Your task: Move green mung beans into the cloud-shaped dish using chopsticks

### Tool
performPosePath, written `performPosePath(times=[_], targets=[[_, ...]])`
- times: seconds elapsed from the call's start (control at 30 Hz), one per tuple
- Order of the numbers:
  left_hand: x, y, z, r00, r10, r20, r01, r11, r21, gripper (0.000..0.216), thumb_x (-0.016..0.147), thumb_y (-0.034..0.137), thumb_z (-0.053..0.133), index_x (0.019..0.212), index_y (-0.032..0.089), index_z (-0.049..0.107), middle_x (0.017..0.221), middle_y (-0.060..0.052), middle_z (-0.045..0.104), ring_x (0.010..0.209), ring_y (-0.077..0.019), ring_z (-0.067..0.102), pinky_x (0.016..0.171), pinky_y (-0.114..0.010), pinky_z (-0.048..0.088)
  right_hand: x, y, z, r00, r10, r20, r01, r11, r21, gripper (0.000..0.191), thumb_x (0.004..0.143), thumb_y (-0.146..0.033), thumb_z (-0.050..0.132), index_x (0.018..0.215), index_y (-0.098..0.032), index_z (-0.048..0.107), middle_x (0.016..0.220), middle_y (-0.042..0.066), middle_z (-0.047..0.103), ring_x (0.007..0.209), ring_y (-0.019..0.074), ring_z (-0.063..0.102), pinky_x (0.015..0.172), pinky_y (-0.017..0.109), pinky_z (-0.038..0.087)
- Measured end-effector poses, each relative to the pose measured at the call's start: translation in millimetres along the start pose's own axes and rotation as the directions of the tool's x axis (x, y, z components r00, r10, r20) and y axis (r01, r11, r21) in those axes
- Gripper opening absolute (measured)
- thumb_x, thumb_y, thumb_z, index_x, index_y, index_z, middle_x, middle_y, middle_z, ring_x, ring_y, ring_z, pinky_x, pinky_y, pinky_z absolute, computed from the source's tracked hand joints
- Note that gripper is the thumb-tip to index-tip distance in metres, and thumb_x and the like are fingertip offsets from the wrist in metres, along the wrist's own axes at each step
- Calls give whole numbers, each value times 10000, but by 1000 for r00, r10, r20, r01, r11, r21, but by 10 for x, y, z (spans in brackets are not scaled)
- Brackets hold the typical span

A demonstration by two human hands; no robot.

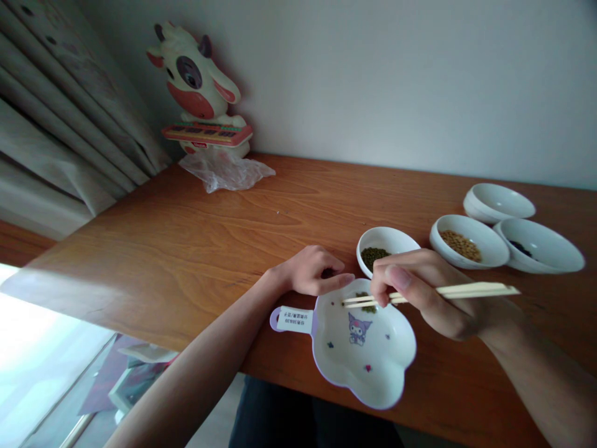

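Note:
My right hand [424,289] is closed around a pair of light wooden chopsticks [476,290]. Their tips reach down into a white flower-shaped dish [382,367] with a purple rim, a cartoon print and a labelled handle. Inside the dish, a small pile of green beans [368,306] lies toward the far side, partly covered by the chopsticks and fingers. My left hand [319,270] rests on the table with curled fingers, one digit pressed on the dish's far-left rim. Just beyond the dish stands a white bowl [396,238] of green beans, partly hidden by my right hand.
At the right are a bowl [494,255] of tan beans, a bowl [559,258] with some dark beans, and another white bowl [480,208] behind them. A cow toy keyboard [205,130] and a crumpled plastic bag [228,171] sit at the table's far left.

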State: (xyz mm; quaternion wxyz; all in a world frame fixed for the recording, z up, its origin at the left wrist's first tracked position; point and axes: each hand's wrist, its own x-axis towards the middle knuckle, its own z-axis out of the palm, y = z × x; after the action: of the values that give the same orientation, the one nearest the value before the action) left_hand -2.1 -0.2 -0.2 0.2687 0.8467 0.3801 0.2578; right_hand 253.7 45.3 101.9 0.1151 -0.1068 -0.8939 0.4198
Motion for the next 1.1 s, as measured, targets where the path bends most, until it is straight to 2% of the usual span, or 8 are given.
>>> performPosePath(times=[0.23, 0.4, 0.5, 0.6, 0.77, 0.87, 0.97, 1.1], targets=[[2, 16, -5, 1000, -5, 5, 4, 1000, 10, 481, 1100, 428, 489, 707, 174, 598, 668, -13, 623, 597, -113, 512, 610, -277, 367, -118, 34, -168, 999, -5, -45, 6, 999, 32, 539, 1166, -499, 354, 828, -219, 667, 744, 28, 655, 666, 185, 578, 670, 360, 418], [1, 12, -8, 1000, -7, 7, 7, 999, 34, 501, 1108, 450, 477, 703, 179, 591, 680, -19, 643, 608, -121, 526, 618, -289, 369, -319, 0, -495, 966, 4, -258, -5, 1000, -2, 662, 1154, -584, 306, 773, -246, 729, 721, 59, 684, 700, 239, 615, 684, 419, 406], [0, 1, -3, 1000, 0, 11, -1, 999, 45, 516, 1114, 456, 460, 688, 181, 557, 672, -15, 622, 609, -120, 514, 622, -289, 366, -386, -16, -641, 923, 53, -381, -103, 988, -114, 664, 1157, -579, 324, 739, -252, 722, 736, 80, 694, 746, 253, 626, 698, 438, 398], [-3, -9, 1, 1000, -10, 23, 9, 999, 48, 528, 1119, 468, 449, 686, 180, 544, 670, -13, 610, 610, -119, 513, 625, -286, 374, -412, -2, -713, 904, 81, -419, -179, 963, -201, 672, 1154, -611, 299, 778, -256, 729, 772, 82, 692, 709, 236, 591, 702, 449, 383], [-11, -10, 4, 1000, -21, 12, 21, 998, 52, 529, 1116, 465, 463, 679, 177, 538, 663, -7, 598, 605, -114, 497, 620, -284, 368, -392, -6, -635, 940, 55, -337, -100, 988, -117, 683, 1166, -587, 257, 772, -254, 705, 746, 59, 677, 715, 229, 590, 717, 433, 374], [-10, 3, 0, 1000, -20, 4, 20, 999, 28, 520, 1109, 451, 480, 673, 176, 547, 651, -9, 594, 591, -114, 485, 606, -287, 359, -302, -52, -483, 986, 33, -162, -51, 992, -112, 626, 1169, -548, 285, 788, -242, 675, 730, 24, 663, 675, 197, 582, 682, 398, 380], [-2, 20, -7, 1000, -23, 21, 23, 1000, 13, 513, 1111, 439, 478, 676, 175, 545, 647, -9, 587, 586, -113, 478, 601, -287, 355, -195, -86, -354, 999, 40, -34, -43, 994, -105, 500, 1167, -463, 372, 805, -228, 626, 711, -5, 636, 627, 163, 550, 630, 357, 386], [3, 26, -8, 999, -24, 27, 24, 1000, 5, 518, 1117, 436, 468, 675, 174, 535, 643, -5, 580, 573, -106, 462, 598, -285, 347, -133, -75, -274, 998, 61, -5, -61, 991, -123, 411, 1157, -377, 419, 831, -224, 617, 742, 2, 652, 644, 162, 565, 629, 343, 412]])
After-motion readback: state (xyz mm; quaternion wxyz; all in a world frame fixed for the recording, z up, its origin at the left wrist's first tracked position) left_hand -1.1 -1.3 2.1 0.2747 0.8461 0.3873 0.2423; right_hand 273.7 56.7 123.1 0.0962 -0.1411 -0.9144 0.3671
